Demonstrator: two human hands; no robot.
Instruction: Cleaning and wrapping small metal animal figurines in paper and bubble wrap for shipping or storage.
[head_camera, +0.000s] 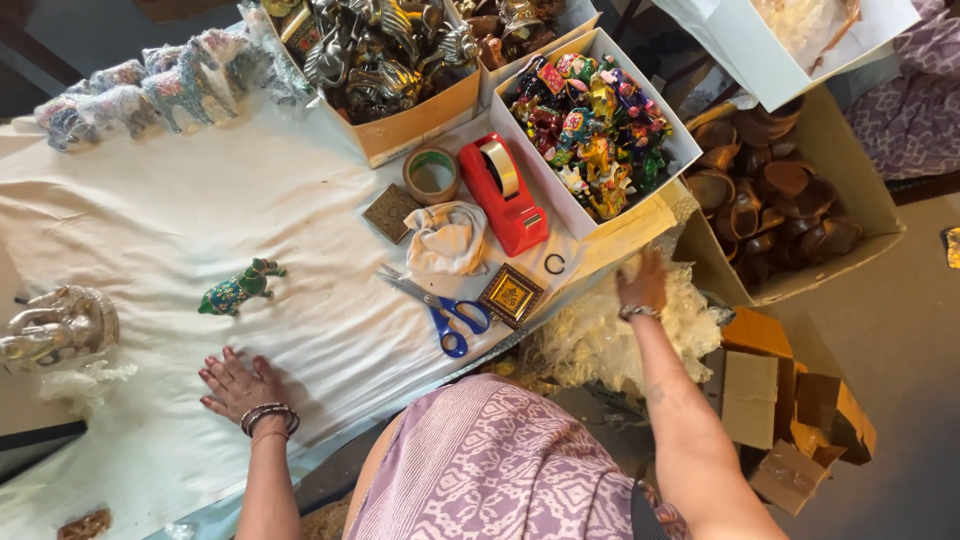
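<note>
My left hand lies flat on the white cloth, fingers spread, holding nothing. A small green elephant figurine lies on the cloth just beyond it. My right hand reaches down past the table's edge into a heap of clear crinkled plastic wrap; its fingers are buried there, so whether it grips anything is hidden. Blue-handled scissors and a small gold framed plaque lie between my hands.
A red tape dispenser, a tape roll and a crumpled cloth sit mid-table. Boxes of colourful figurines and silver figurines stand behind. A carton of brown wooden bowls stands on the floor.
</note>
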